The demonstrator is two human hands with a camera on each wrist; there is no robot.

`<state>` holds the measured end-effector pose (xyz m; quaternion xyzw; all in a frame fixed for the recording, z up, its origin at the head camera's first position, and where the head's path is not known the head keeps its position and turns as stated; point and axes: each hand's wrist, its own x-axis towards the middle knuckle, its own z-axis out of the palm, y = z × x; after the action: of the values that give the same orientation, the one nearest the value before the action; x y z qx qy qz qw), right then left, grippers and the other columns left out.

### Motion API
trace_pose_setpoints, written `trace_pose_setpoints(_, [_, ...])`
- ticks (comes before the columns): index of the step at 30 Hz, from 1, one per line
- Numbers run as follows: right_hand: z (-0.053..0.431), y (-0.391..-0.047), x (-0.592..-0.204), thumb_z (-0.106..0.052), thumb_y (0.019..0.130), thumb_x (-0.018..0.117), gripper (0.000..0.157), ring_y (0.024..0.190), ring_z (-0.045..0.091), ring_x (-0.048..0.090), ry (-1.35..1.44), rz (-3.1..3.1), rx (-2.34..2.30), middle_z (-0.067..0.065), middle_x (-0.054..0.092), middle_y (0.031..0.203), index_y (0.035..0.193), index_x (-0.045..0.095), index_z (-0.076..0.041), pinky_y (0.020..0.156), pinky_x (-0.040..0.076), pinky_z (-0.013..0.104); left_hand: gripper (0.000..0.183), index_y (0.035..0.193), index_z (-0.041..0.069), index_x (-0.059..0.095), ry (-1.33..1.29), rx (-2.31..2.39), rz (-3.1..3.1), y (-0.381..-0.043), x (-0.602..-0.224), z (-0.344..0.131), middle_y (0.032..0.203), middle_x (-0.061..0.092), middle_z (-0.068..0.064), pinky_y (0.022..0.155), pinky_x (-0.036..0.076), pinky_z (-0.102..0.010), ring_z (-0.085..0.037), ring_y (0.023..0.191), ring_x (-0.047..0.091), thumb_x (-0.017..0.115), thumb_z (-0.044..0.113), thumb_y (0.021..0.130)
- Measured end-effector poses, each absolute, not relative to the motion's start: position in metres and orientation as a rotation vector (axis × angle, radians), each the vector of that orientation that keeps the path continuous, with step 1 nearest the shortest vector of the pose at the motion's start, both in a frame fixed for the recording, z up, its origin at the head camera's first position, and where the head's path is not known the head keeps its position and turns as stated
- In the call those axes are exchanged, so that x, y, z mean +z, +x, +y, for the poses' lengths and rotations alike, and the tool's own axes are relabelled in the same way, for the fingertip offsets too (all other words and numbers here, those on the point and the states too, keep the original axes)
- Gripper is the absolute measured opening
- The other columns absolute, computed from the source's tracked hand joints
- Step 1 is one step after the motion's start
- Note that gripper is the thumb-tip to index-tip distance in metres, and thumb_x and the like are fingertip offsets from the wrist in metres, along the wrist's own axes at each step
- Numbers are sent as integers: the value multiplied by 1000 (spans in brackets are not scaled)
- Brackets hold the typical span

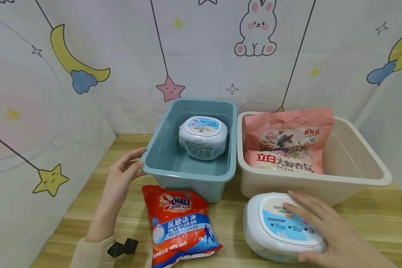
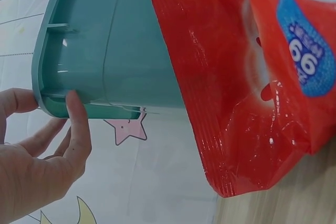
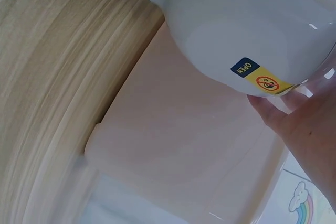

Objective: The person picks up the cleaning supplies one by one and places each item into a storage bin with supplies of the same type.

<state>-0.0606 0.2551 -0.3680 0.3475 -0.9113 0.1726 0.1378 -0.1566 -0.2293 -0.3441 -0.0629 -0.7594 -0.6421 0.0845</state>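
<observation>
My left hand (image 1: 125, 169) grips the left rim of a blue-green plastic bin (image 1: 191, 177), its thumb and fingers on either side of the edge in the left wrist view. Inside that bin sits a white lidded tub (image 1: 204, 137) with a blue label. My right hand (image 1: 331, 227) holds a second white lidded tub (image 1: 284, 223) by its right side, in front of the beige bin (image 1: 288, 180). The right wrist view shows this tub's yellow and dark blue "OPEN" sticker (image 3: 257, 76). Between the hands lies a red and blue bag of laundry powder (image 1: 182, 227).
A pink bag of laundry powder (image 1: 288, 141) leans inside the beige bin, its top above the rim. Both bins stand side by side on a wood-grain table (image 1: 127, 208). Behind them hangs a white curtain (image 1: 204, 67) printed with a rabbit, moons and stars.
</observation>
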Motion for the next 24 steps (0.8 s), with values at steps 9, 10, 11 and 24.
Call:
trace_pose_setpoints(9, [253, -61, -364, -66, 57, 79, 108, 141, 8, 22, 1021, -2644, 510, 10, 32, 155, 146, 42, -18, 110, 2, 4, 44, 135, -1, 50, -173, -1955, -2237, -156, -342, -228, 115, 59, 8, 79, 56, -19, -6, 91, 63, 57, 17, 96])
trace_pose_setpoints(10, [253, -61, -364, -66, 56, 80, 108, 141, 8, 22, 1019, -2649, 503, 10, 32, 155, 146, 42, -18, 109, 2, 4, 44, 135, -1, 50, -172, -1961, -2233, -156, -342, -228, 115, 59, 7, 80, 56, -19, -6, 91, 63, 57, 17, 96])
trace_pose_setpoints(11, [253, -62, -364, -66, 56, 80, 108, 141, 8, 21, 1010, -2664, 490, 9, 32, 156, 146, 42, -20, 109, 1, 3, 44, 135, -1, 50, -171, -1966, -2229, -156, -342, -228, 115, 59, 7, 80, 56, -19, -6, 91, 63, 57, 17, 96])
trace_pose_setpoints(24, [252, -63, -362, -65, 51, 82, 111, 138, 5, 20, 966, -2772, 389, 2, 27, 158, 147, 38, -30, 103, 11, 12, 44, 136, 1, 50, -144, -2100, -2163, -156, -342, -227, 118, 59, 5, 82, 56, -19, -6, 94, 63, 57, 15, 96])
